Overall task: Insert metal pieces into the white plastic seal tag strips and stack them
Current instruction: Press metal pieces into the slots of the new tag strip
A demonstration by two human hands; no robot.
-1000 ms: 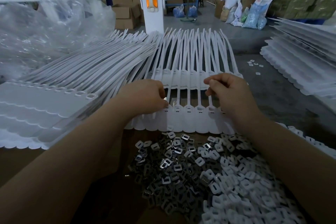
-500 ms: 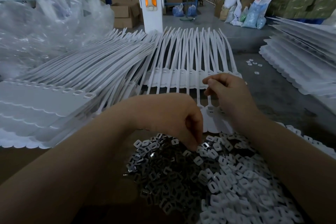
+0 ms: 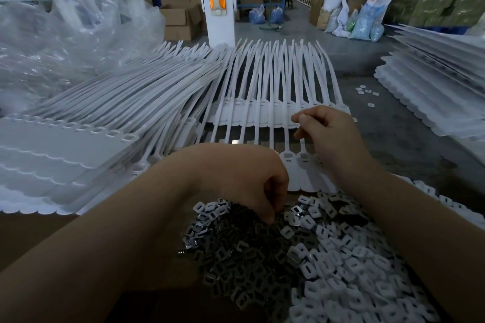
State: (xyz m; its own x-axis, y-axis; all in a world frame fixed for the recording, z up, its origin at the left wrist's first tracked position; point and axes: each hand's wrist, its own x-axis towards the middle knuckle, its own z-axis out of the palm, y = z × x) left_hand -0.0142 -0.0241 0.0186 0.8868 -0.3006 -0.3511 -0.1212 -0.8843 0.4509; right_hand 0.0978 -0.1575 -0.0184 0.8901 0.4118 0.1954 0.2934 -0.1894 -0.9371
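Observation:
A sheet of white seal tag strips [image 3: 296, 176] lies in front of me, its tag heads toward me and its tails fanning away. Below it spreads a heap of dark metal pieces [image 3: 249, 257], which merges on the right into small white plastic pieces [image 3: 354, 270]. My left hand [image 3: 244, 181] is bent down into the metal heap, its fingertips curled around pieces at the heap's top edge. My right hand [image 3: 333, 139] hovers over the right end of the sheet with curled fingers. I see nothing between them.
A tall stack of strip sheets [image 3: 65, 155] sits at my left, another stack [image 3: 433, 92] at the far right. Crumpled clear plastic [image 3: 65, 42] fills the back left, and a white post [image 3: 219, 8] rises behind the strips. A few loose pieces [image 3: 367, 92] lie on the grey floor.
My left hand left the tag heads and dropped onto the metal heap, where it has stayed for the last half second. My right hand has barely moved.

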